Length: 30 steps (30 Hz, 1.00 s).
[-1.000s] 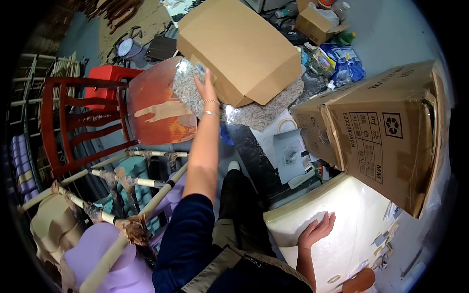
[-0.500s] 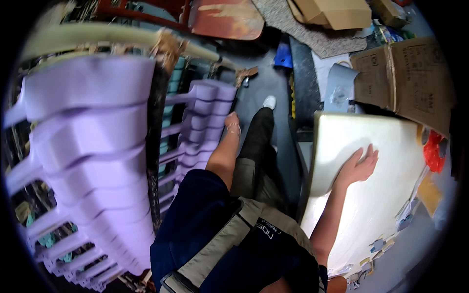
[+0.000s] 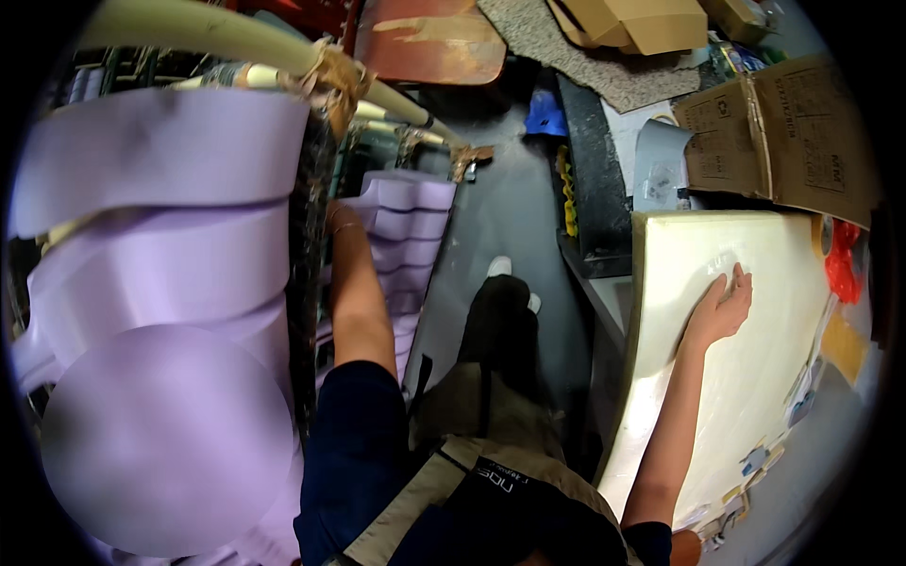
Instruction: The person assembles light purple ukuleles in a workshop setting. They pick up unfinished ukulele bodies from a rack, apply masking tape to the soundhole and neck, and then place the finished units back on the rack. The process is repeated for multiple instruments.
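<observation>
On the right, the right hand (image 3: 722, 307) lies flat, fingers spread, on the cream foam slab (image 3: 755, 396) — steadying it where it leans by the cardboard box (image 3: 783, 132). Left hand is hidden behind lilac chairs (image 3: 406, 236) — grip cannot be told.

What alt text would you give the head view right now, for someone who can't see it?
Seen from above, a person's right hand rests flat on a pale cream panel, while the left hand reaches in among stacked lilac plastic mouldings. Cardboard boxes and grey carpet lie beyond on a dark floor.
</observation>
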### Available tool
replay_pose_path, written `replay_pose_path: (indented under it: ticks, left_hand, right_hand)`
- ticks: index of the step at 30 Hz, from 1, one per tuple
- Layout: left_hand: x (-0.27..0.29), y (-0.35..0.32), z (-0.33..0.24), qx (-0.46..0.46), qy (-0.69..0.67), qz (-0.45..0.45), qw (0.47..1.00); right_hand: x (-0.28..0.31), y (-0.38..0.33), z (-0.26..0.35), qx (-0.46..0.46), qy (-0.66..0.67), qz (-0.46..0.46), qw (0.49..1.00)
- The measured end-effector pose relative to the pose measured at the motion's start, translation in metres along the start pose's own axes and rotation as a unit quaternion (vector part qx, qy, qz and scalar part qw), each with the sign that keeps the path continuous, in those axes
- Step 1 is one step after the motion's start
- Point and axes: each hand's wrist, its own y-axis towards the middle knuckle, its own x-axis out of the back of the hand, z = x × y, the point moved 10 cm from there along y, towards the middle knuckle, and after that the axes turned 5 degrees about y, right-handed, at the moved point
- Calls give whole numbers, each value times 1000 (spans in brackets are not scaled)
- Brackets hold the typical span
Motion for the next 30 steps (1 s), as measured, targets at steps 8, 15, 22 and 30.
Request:
replay_pose_path:
  ticks: [8, 15, 22, 30]
  left_hand:
    - [6, 9, 8, 86, -12, -77, 993]
    - [14, 3, 13, 91, -30, -84, 992]
    - [31, -20, 5, 141, 33, -124, 982]
    - [27, -42, 2, 8, -36, 16, 999]
  right_hand:
    - [1, -2, 5, 11, -3, -6, 1000]
    - [0, 2, 5, 8, 8, -14, 1000]
    - [2, 2, 7, 11, -14, -18, 1000]
    - [5, -1, 5, 27, -46, -31, 998]
